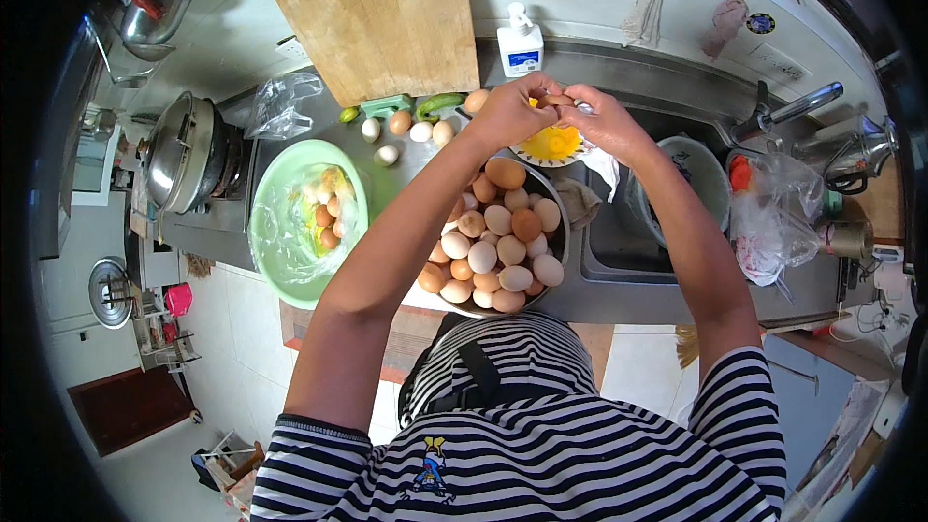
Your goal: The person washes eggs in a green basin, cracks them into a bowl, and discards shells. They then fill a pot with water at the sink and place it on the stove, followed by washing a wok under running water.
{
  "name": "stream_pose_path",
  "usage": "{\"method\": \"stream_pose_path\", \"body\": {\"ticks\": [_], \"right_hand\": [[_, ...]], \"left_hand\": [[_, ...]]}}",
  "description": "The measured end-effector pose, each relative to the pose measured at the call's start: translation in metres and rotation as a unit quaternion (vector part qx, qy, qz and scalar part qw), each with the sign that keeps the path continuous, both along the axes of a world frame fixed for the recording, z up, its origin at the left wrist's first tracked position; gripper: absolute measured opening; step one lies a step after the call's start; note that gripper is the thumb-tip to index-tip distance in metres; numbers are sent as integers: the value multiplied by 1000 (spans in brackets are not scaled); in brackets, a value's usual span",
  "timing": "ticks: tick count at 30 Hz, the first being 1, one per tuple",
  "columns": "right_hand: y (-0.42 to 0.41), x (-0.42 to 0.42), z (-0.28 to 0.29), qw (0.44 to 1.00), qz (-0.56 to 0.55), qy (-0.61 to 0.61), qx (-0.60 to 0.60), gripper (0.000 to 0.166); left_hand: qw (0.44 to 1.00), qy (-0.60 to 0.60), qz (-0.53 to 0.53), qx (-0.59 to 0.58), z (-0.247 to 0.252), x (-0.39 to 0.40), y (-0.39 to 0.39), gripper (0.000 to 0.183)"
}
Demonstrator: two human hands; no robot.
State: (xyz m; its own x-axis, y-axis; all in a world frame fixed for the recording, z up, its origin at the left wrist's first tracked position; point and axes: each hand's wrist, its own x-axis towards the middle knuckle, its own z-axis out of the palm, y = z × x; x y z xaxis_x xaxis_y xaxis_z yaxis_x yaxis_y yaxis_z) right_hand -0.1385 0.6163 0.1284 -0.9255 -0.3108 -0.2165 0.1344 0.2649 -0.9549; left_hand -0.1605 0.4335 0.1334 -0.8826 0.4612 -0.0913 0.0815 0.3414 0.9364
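My left hand and my right hand meet over a patterned bowl, both gripping a brown egg. Fingers hide most of that shell, so I cannot tell how far it is cracked. Yellow yolk and clear liquid lie in the bowl. Closer to my body stands a big round metal bowl heaped with brown and pale eggs. Several loose eggs rest on the metal counter beyond my left forearm, beside a green cucumber.
At left, a pale green basin holds eggs in a clear plastic bag. A lidded pan sits farther left. A wooden board leans at the back near a pump bottle. Right are the sink, a tub and a faucet.
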Motion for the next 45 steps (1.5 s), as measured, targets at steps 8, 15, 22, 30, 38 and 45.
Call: {"method": "stream_pose_path", "body": {"ticks": [8, 15, 22, 30, 38, 45], "right_hand": [[5, -6, -25, 999, 25, -19, -11, 40], [9, -9, -39, 998, 33, -46, -22, 44], [10, -2, -45, 996, 13, -74, -45, 43], [18, -6, -60, 996, 11, -80, -42, 45], [25, -11, -87, 997, 73, 20, -20, 50], [30, -15, -86, 985, 88, 110, 100, 52]], "left_hand": [[995, -92, 4, 25, -11, -2, -2, 28], [998, -50, -3, 24, -42, -5, 0, 25], [997, -52, -2, 49, -61, 0, 5, 25], [999, -32, -14, 30, -71, -5, 8, 27], [997, -28, -78, 8, -76, -16, -2, 27], [995, 20, -84, -51, -69, -13, 1, 29]]}}
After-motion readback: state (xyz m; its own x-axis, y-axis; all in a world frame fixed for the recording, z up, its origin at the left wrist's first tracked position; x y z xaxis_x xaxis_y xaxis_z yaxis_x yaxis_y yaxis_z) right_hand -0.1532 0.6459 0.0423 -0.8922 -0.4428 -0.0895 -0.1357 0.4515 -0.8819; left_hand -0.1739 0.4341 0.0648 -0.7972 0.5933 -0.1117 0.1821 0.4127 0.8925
